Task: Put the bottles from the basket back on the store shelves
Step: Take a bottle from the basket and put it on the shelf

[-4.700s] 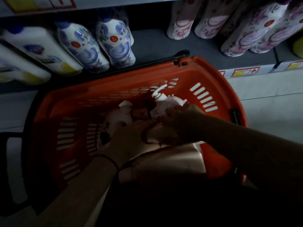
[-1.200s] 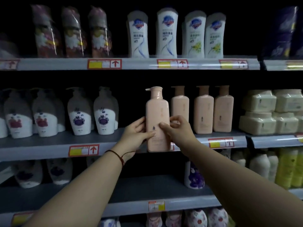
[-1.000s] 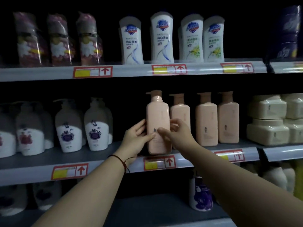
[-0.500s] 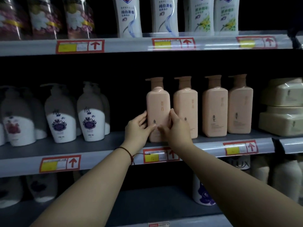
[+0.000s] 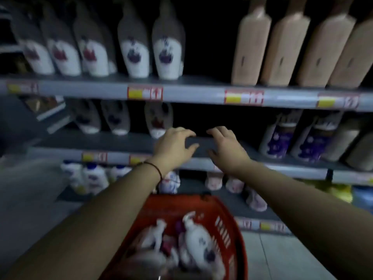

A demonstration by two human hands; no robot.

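Observation:
The red plastic basket (image 5: 228, 223) sits low in the middle of the blurred view, with several white pump bottles (image 5: 196, 237) lying in it. My left hand (image 5: 173, 146) and my right hand (image 5: 227, 147) hang side by side in the air above it, in front of the middle shelf, fingers loosely curled and holding nothing. The pink pump bottle (image 5: 251, 47) stands on the upper shelf at the left end of a row of like bottles (image 5: 302, 49).
Grey shelves (image 5: 191, 96) with red and yellow price tags run across the view. White bottles with dark labels (image 5: 133, 47) fill the upper left; purple-labelled bottles (image 5: 278, 138) stand at the right of the middle shelf. Pale floor tiles (image 5: 282, 259) lie at the lower right.
Both hands have let go of the pink bottle, which stays on the shelf, and dropped toward the basket. The view has tilted down so the basket shows again.

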